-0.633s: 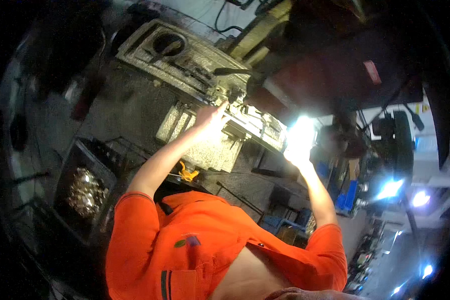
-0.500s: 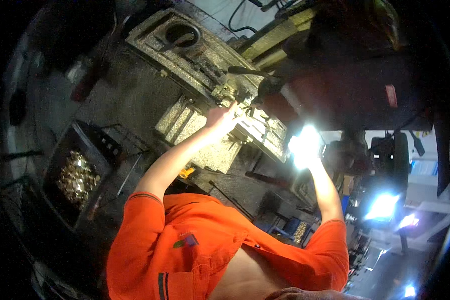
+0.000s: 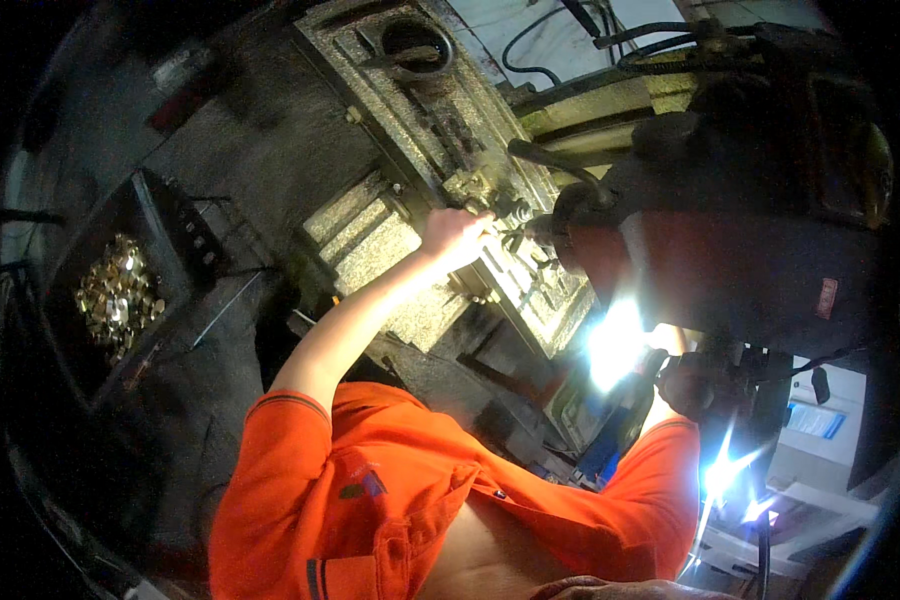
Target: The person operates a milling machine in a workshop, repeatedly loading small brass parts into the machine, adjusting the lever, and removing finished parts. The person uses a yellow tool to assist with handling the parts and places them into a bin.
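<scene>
Since the earlier frames our view has swung, so the machine (image 3: 440, 130) now fills the upper middle and the tray (image 3: 90, 330) sits further left; our left hand (image 3: 453, 236) has stayed up at the same spot on the machine, while the right hand, once lit in the glare, has dropped out of sight. We see the left hand curled closed around a small metal fitting (image 3: 510, 215) at the machine's front edge, fingers wrapped on it; the fitting is greyish and grimy, jutting toward the dark red housing (image 3: 730, 270) just right of it. The machine is a worn, pale grey casting, speckled with dirt, with a round opening near its top. Well left of the machine, the dark tray holds a heap of shiny brass pieces (image 3: 118, 298). Below the machine our orange sleeve (image 3: 300, 460) shows; a bright lamp (image 3: 615, 345) glares at its lower right.
</scene>
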